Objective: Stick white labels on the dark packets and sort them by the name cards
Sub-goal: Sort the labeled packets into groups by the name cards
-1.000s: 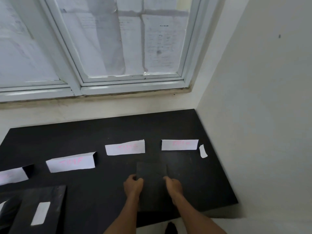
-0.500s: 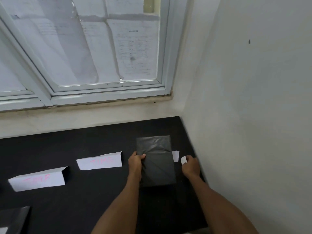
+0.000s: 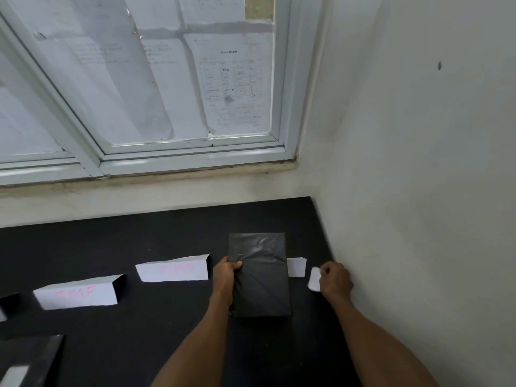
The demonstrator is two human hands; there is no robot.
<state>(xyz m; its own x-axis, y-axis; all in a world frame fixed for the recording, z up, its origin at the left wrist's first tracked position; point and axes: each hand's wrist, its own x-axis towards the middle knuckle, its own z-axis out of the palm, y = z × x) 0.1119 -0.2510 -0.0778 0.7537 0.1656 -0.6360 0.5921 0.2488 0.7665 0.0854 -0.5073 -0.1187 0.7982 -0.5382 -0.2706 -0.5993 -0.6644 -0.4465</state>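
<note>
A dark packet point(image 3: 259, 275) wrapped in black plastic lies on the black table point(image 3: 156, 236), covering most of the rightmost name card point(image 3: 296, 266). My left hand point(image 3: 224, 277) grips the packet's left edge. My right hand point(image 3: 335, 280) pinches a small white label point(image 3: 314, 279) just right of the packet, close to the wall. Two more folded white name cards with pink writing stand to the left, the middle card point(image 3: 173, 268) and the left card point(image 3: 76, 293). No label shows on the packet's top face.
A white wall point(image 3: 418, 191) bounds the table on the right and a papered window point(image 3: 167, 79) rises behind it. Another dark packet with a white label point(image 3: 25, 364) lies at the bottom left. A further card's edge point(image 3: 2, 315) peeks in at the far left.
The packet moved forward and right over the rightmost card. My right hand left the packet and picked up the small white label by the wall. My view swung to the right.
</note>
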